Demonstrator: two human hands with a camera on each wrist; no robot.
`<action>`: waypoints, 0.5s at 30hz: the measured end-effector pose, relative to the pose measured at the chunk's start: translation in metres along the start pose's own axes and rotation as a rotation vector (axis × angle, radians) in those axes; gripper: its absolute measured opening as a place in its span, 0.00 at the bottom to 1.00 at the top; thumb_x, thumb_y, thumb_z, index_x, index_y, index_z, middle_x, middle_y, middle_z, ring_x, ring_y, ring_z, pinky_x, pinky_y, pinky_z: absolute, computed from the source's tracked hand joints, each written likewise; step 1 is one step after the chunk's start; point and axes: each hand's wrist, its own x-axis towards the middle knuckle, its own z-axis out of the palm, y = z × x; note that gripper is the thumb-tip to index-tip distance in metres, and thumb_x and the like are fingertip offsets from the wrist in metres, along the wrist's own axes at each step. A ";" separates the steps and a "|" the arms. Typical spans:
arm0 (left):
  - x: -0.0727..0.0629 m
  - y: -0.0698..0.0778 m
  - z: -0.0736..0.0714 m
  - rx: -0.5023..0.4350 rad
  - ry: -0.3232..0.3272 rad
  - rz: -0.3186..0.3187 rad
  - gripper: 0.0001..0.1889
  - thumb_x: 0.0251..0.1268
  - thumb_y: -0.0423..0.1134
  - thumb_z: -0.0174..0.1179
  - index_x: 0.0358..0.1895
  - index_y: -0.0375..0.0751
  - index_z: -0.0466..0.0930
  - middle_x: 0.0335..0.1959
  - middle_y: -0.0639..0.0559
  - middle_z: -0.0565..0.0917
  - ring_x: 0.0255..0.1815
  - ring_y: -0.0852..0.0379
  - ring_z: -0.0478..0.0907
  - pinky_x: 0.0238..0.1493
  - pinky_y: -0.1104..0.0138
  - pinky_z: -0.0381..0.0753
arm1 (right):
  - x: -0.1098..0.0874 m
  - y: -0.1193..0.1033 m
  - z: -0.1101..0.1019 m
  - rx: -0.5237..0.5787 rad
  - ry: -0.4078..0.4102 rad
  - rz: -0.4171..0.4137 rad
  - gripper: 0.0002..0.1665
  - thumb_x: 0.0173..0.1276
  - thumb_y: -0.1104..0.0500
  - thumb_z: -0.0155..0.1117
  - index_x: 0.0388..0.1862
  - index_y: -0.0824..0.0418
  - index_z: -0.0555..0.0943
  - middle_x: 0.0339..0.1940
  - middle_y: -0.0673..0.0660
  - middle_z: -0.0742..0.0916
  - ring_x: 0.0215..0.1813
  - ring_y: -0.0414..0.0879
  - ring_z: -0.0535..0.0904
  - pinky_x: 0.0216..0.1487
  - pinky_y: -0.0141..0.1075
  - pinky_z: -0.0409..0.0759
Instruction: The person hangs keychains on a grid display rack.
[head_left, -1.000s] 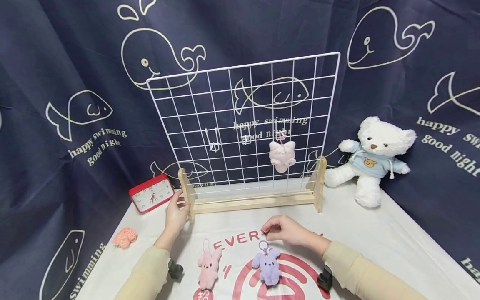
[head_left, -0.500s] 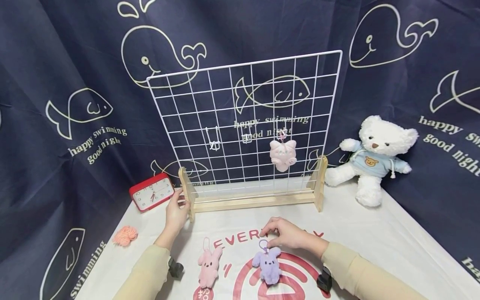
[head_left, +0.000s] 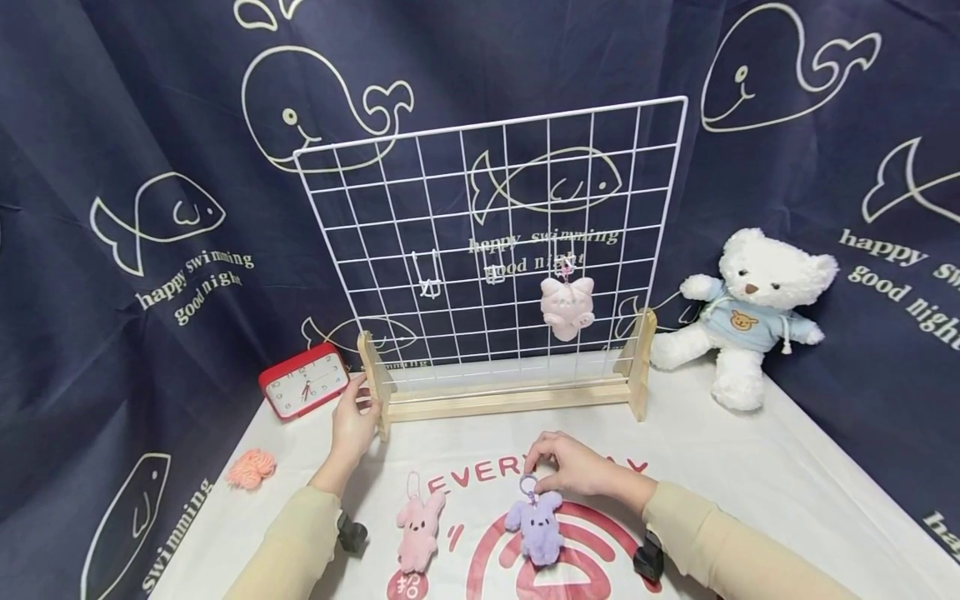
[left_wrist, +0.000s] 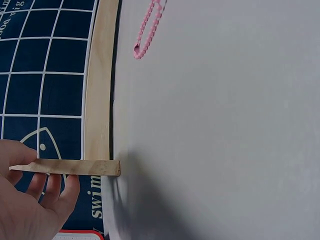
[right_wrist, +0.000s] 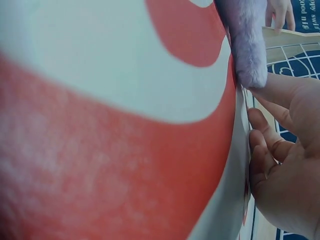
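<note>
Navy backdrop [head_left: 60, 108], pale whale and fish outlines with lettering. White tablecloth [head_left: 720, 500] below, red print on near part. Far left: coral yarn bundle [head_left: 251, 469] on the cloth; beyond it, a red-framed clock [head_left: 305, 383], tilted back. Left hand [head_left: 354, 425] just right of the clock, gripping the left upright of a wooden stand [head_left: 510, 405], thumb on 1 side, fingers on the other. The stand holds a white wire grid [head_left: 480, 200] upright; 3 white hooks on it. Near side, left of centre: pink plush [head_left: 420, 532], face up, loop toward the grid. Next right, purple plush [head_left: 536, 529], also face up on the cloth, ring [head_left: 529, 483] at its head end. Right hand [head_left: 573, 462] at that ring, fingers bent; whether they pinch it, cannot tell. Beyond, pale pink plush [head_left: 567, 308] hangs from the rightmost hook. Far right: white teddy bear [head_left: 757, 317], blue top, seated.
</note>
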 end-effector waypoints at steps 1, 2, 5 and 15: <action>0.000 0.000 0.000 0.003 0.003 0.004 0.30 0.65 0.24 0.59 0.71 0.33 0.69 0.54 0.29 0.80 0.52 0.32 0.81 0.58 0.45 0.82 | 0.000 0.000 0.000 0.010 -0.001 -0.001 0.13 0.53 0.65 0.80 0.36 0.55 0.86 0.39 0.48 0.84 0.44 0.43 0.76 0.46 0.36 0.77; 0.000 0.000 0.000 0.004 0.004 0.007 0.30 0.65 0.24 0.59 0.71 0.33 0.69 0.54 0.29 0.80 0.52 0.32 0.81 0.58 0.45 0.81 | 0.000 0.000 0.000 0.021 -0.004 0.008 0.13 0.54 0.66 0.80 0.36 0.55 0.86 0.38 0.48 0.84 0.43 0.42 0.77 0.45 0.35 0.77; 0.001 0.001 0.000 0.003 0.004 0.007 0.29 0.65 0.24 0.59 0.71 0.33 0.69 0.54 0.29 0.80 0.52 0.32 0.81 0.59 0.45 0.81 | 0.000 -0.001 0.001 0.074 -0.020 0.045 0.13 0.55 0.69 0.78 0.36 0.57 0.84 0.32 0.47 0.84 0.37 0.40 0.77 0.41 0.31 0.78; 0.000 -0.001 0.001 -0.002 0.003 0.002 0.30 0.65 0.24 0.58 0.71 0.34 0.68 0.54 0.29 0.79 0.52 0.32 0.81 0.58 0.45 0.82 | 0.001 -0.001 0.001 0.153 -0.040 0.084 0.08 0.57 0.70 0.75 0.32 0.60 0.85 0.24 0.45 0.85 0.29 0.34 0.77 0.32 0.27 0.78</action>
